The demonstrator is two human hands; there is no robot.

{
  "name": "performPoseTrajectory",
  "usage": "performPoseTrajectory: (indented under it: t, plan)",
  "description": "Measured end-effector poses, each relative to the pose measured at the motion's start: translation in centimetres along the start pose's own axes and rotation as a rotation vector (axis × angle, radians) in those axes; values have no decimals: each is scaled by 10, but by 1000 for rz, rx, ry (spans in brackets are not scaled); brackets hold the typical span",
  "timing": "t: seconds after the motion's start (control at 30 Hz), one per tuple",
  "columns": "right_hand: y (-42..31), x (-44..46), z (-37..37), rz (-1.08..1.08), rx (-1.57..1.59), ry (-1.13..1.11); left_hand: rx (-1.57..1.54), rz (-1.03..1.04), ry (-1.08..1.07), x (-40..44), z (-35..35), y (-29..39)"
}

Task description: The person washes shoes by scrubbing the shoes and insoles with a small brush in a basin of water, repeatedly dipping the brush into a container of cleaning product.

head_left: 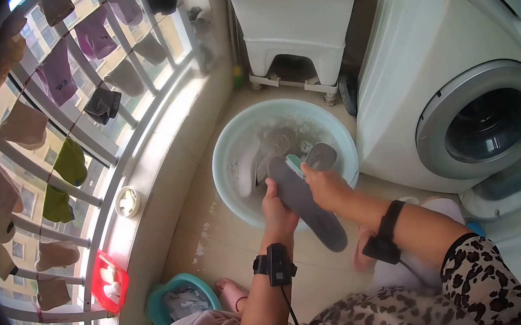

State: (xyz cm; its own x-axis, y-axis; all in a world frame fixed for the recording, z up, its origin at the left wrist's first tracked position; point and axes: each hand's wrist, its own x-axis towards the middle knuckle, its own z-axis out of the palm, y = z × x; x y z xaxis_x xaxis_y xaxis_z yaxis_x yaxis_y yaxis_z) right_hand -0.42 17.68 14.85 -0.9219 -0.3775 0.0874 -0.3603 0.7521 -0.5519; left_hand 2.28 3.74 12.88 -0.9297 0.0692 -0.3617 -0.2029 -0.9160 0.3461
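Observation:
My left hand (277, 211) grips a long grey insole (309, 208) by its side, holding it tilted over the near rim of a pale blue basin (220, 168). A light green scrub brush (295, 166) is in my right hand (328, 188), its bristles against the insole's upper part. Inside the basin, soapy water surrounds a grey shoe (278, 144) and another grey insole (321, 156). Part of the brush is hidden under my right fingers.
A front-loading washing machine (390, 99) stands at right, a white washtub (293, 7) behind the basin. At left, socks (70, 162) hang along a railing; a red basket (111, 284) sits on the ledge. A teal bucket (183, 297) with cloth stands by my foot.

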Motion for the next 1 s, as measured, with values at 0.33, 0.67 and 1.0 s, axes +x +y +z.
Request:
performPoseTrajectory:
  t: [0.33,0.67,1.0]
  plan:
    - [-12,12,-50,-23,141,36,146,28,-73,15,1,-6]
    - [-9,-40,-151,113,406,-18,2248,493,176,108,-37,53]
    - [13,-21,-179,449,439,-197,2433,-18,188,184,-128,34]
